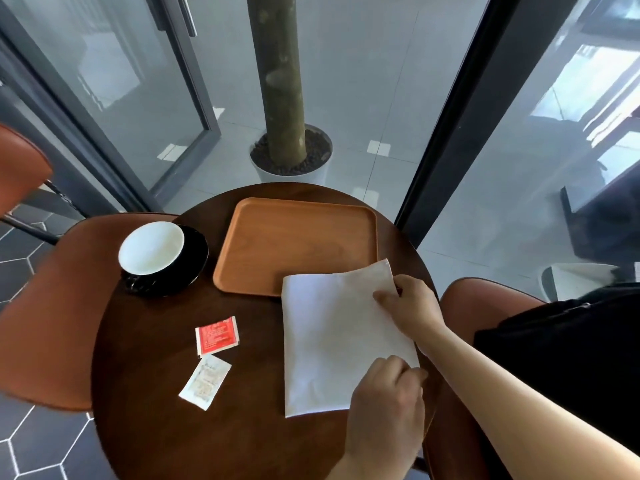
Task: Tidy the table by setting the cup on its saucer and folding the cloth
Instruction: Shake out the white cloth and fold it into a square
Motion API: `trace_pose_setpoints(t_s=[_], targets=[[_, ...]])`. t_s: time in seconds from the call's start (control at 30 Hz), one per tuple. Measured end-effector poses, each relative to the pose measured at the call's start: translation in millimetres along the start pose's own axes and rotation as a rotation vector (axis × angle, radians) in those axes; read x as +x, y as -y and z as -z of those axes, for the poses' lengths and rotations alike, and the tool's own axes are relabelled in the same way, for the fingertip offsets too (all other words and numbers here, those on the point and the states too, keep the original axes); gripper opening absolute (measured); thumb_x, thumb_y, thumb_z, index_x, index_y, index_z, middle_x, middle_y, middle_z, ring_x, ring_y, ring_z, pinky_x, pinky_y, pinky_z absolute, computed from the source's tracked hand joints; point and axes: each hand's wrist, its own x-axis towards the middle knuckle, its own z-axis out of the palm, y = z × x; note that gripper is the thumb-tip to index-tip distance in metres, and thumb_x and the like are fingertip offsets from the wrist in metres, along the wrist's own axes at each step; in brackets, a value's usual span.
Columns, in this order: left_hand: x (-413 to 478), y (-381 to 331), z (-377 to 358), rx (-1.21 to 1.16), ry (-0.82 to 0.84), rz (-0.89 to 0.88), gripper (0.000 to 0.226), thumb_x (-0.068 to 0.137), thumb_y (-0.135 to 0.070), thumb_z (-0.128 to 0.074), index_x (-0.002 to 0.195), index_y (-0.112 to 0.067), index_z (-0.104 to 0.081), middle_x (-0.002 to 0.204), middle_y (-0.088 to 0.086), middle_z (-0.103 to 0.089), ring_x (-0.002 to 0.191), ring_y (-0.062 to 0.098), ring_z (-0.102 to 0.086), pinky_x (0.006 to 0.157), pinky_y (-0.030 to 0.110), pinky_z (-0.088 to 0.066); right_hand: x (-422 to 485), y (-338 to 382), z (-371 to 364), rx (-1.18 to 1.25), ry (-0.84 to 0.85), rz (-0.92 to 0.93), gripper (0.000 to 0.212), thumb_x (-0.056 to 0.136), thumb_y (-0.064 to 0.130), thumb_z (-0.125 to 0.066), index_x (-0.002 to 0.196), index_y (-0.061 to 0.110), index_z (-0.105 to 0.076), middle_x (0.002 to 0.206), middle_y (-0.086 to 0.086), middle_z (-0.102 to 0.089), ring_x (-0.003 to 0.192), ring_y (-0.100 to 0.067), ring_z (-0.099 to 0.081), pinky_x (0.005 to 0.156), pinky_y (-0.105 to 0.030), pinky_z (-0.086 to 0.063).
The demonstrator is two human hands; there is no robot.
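A black cup with a white inside [151, 248] stands on its black saucer [194, 268] at the table's left. A white cloth [332, 334], folded into a tall rectangle, lies on the right of the round dark table [156, 393], its top edge over the tray's corner. My right hand [412, 306] pinches the cloth's upper right edge. My left hand [388, 403] grips the cloth's lower right corner.
A wooden tray [298, 244] sits at the table's back. A red packet [216, 336] and a white packet [205, 382] lie near the middle. Orange chairs [45, 306] flank the table. A potted trunk [287, 154] and glass walls stand behind.
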Motion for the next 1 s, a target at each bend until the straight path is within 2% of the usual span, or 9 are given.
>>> trace_pose_setpoints(t_s=[0.13, 0.23, 0.3, 0.4, 0.5, 0.63, 0.77, 0.87, 1.0], targets=[[-3, 6, -3, -0.002, 0.069, 0.020, 0.030, 0.068, -0.020, -0.086, 0.095, -0.029, -0.076, 0.083, -0.012, -0.064, 0.075, 0.006, -0.062, 0.065, 0.016, -0.053, 7, -15, 0, -0.132, -0.038, 0.000, 0.013, 0.090, 0.035, -0.063, 0.087, 0.022, -0.059, 0.080, 0.005, -0.066, 0.070, -0.013, -0.059, 0.055, -0.029, -0.042], [-13, 21, 4, 0.012, -0.009, 0.090, 0.032, 0.066, -0.018, -0.086, 0.094, -0.027, -0.074, 0.085, -0.009, -0.063, 0.077, 0.010, -0.063, 0.064, 0.020, -0.053, 3, -16, 3, -0.200, -0.099, 0.009, 0.019, 0.089, 0.036, -0.066, 0.099, 0.025, -0.053, 0.087, 0.007, -0.063, 0.075, -0.017, -0.056, 0.058, -0.029, -0.036], [-21, 41, 13, 0.021, -0.111, 0.200, 0.034, 0.066, -0.010, -0.087, 0.095, -0.022, -0.074, 0.087, -0.005, -0.063, 0.082, 0.017, -0.063, 0.067, 0.027, -0.052, -4, -22, 4, -0.224, -0.138, 0.027, 0.032, 0.088, 0.035, -0.070, 0.112, 0.023, -0.054, 0.089, 0.007, -0.062, 0.077, -0.017, -0.055, 0.061, -0.029, -0.035], [-36, 72, 31, 0.098, -0.194, 0.427, 0.036, 0.067, -0.005, -0.087, 0.100, -0.015, -0.074, 0.094, 0.005, -0.063, 0.089, 0.027, -0.060, 0.071, 0.034, -0.051, -23, -33, 3, -0.214, -0.177, 0.045, 0.044, 0.087, 0.032, -0.073, 0.126, 0.019, -0.055, 0.089, 0.008, -0.060, 0.077, -0.012, -0.055, 0.058, -0.025, -0.035], [-44, 91, 48, 0.138, -0.132, 0.595, 0.041, 0.078, -0.017, -0.082, 0.116, -0.014, -0.068, 0.107, 0.008, -0.058, 0.099, 0.027, -0.058, 0.076, 0.032, -0.048, -44, -42, 1, -0.200, -0.190, 0.034, 0.042, 0.088, 0.030, -0.071, 0.126, 0.021, -0.056, 0.090, 0.011, -0.060, 0.077, -0.011, -0.055, 0.060, -0.025, -0.037], [-48, 91, 61, 0.141, 0.001, 0.663, 0.054, 0.091, -0.037, -0.067, 0.139, -0.018, -0.051, 0.121, 0.003, -0.055, 0.100, 0.017, -0.061, 0.080, 0.027, -0.053, -72, -52, -3, -0.260, -0.187, 0.052, 0.031, 0.088, 0.030, -0.070, 0.117, 0.027, -0.060, 0.099, 0.009, -0.062, 0.081, -0.013, -0.058, 0.065, -0.031, -0.049], [-45, 85, 62, 0.096, 0.027, 0.703, 0.056, 0.094, -0.038, -0.063, 0.143, -0.019, -0.045, 0.109, -0.003, -0.060, 0.094, 0.012, -0.062, 0.080, 0.027, -0.053, -96, -67, -9, -0.308, -0.185, 0.053, 0.038, 0.089, 0.031, -0.070, 0.125, 0.029, -0.058, 0.109, 0.010, -0.061, 0.088, -0.013, -0.060, 0.067, -0.030, -0.054], [-40, 85, 60, 0.053, 0.027, 0.764, 0.054, 0.094, -0.035, -0.065, 0.141, -0.020, -0.046, 0.102, -0.006, -0.061, 0.088, 0.009, -0.057, 0.076, 0.022, -0.046, -107, -73, -13, -0.313, -0.183, 0.030, 0.045, 0.088, 0.032, -0.070, 0.130, 0.032, -0.054, 0.110, 0.011, -0.059, 0.093, -0.015, -0.062, 0.072, -0.033, -0.057], [-37, 85, 61, -0.040, -0.016, 0.830, 0.044, 0.091, -0.028, -0.069, 0.131, -0.019, -0.055, 0.085, -0.007, -0.063, 0.080, 0.007, -0.057, 0.071, 0.022, -0.039, -113, -72, -15, -0.275, -0.183, 0.002, 0.055, 0.087, 0.030, -0.072, 0.136, 0.038, -0.049, 0.100, 0.015, -0.053, 0.083, -0.008, -0.058, 0.069, -0.028, -0.056]])
